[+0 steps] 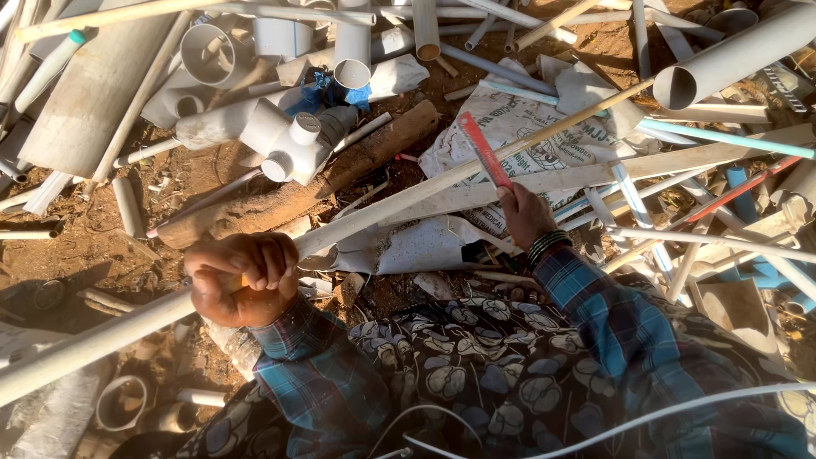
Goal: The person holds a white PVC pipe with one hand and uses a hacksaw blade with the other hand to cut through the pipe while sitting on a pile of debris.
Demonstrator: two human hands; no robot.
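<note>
White plastic pipe [408, 197], long and narrow, runs slantwise over the heap, from low at the left edge up toward the big grey pipe [739, 53] at the upper right. The left hand [242, 279] is clenched around this long pipe near its lower stretch, fingers wrapped over the top and knuckles turned up. The right hand [524, 214] sits farther up the same pipe, closed on the lower end of a red hacksaw blade [484, 151]; the blade lies across the pipe, its far end pointing up and to the left. The two hands are well apart, with a bare length of pipe between them.

Both forearms wear a blue plaid sleeve [595, 297], and a dark beaded bangle [548, 245] circles the right wrist. A dark cloth with pale flower prints [459, 365] covers the lap below the hands.

Under the pipe lies bare brown ground [85, 238] strewn with offcuts. A rough wooden log [297, 191] lies just beyond the left hand, slanting the same way as the pipe. On the log's far side rests a white pipe fitting [293, 144] with several round sockets. A printed white sack [535, 127] is spread beneath the saw blade and the pipe's upper half. A flat pale plank [612, 170] crosses under the pipe beside the right hand. Thin white and blue tubes [722, 136] lie scattered toward the right edge.
</note>
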